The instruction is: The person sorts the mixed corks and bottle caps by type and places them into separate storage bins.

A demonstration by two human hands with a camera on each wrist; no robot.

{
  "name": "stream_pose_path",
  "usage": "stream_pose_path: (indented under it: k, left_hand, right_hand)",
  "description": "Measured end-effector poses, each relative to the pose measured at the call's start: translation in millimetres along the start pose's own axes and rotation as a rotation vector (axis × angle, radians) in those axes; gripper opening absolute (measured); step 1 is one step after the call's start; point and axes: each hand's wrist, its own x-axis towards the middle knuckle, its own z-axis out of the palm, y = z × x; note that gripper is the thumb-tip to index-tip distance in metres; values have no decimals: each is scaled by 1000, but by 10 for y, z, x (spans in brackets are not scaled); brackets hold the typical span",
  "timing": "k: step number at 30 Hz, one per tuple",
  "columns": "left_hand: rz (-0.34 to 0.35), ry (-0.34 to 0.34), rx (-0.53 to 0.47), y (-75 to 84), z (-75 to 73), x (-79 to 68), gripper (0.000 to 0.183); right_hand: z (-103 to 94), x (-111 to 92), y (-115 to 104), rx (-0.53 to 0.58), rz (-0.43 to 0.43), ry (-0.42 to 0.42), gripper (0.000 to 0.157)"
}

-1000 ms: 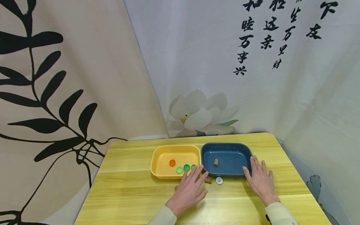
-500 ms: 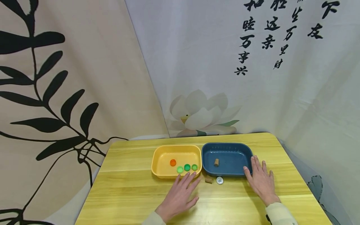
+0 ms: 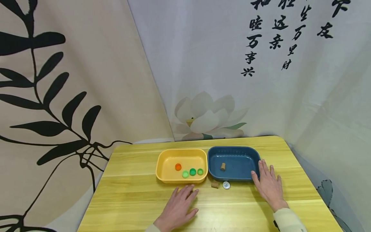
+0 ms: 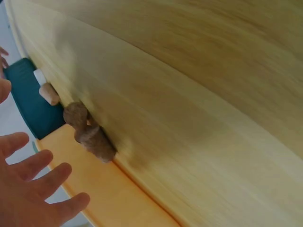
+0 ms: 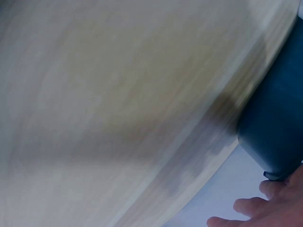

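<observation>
My left hand [image 3: 177,207], fingers spread and holding nothing, hovers over the table just in front of the yellow tray [image 3: 168,158]. In the left wrist view, brown corks [image 4: 97,143] lie against that tray's near side; the hand hides them from the head view. An orange bottle cap [image 3: 178,167] and several green caps [image 3: 192,172] lie inside the yellow tray. The fingers of my right hand [image 3: 269,187] rest on the right end of the blue tray [image 3: 242,162], which contains one cork [image 3: 223,166].
Another cork [image 3: 214,185] and a silver-white bottle cap [image 3: 226,185] lie on the wooden table [image 3: 124,190] before the blue tray. The trays stand side by side. Printed cloth [image 3: 203,64] hangs behind the table.
My left hand has drawn back toward the lower left, away from the yellow tray's front edge, uncovering the green caps and the cork on the table. The right hand has stayed put.
</observation>
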Motion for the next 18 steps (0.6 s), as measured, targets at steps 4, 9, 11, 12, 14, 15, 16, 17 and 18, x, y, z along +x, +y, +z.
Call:
stream_pose_path:
  k: [4, 9, 11, 12, 14, 15, 16, 17, 18]
  left_hand:
    - [-70, -48, -39, -45, 23, -35, 68]
    - [-123, -63, -62, -114, 57, -62, 70]
    - [-134, -63, -65, -144, 71, -69, 72]
    - [-142, -67, -64, -157, 77, -73, 72]
    - [-161, -75, -71, -187, 93, -81, 71]
    - [-173, -80, -76, -201, 100, -85, 70]
    - [-186, -88, -82, -216, 109, -88, 70]
    - [-198, -96, -85, -229, 113, -91, 69]
    - [-207, -104, -88, -242, 117, -91, 68]
  right_hand:
    - [1, 5, 2, 3, 4, -2, 76]
    - [8, 9, 7, -2, 4, 4, 75]
    - [11, 10, 9, -4, 3, 7, 75]
    - [12, 10, 9, -5, 2, 8, 75]
    - [15, 11, 12, -5, 1, 8, 75]
    - [16, 11, 13, -5, 2, 6, 75]
    - [17, 11, 15, -7, 2, 5, 75]
    - [19, 11, 17, -7, 2, 4, 75]
    - [20, 11, 18, -7, 3, 5, 75]
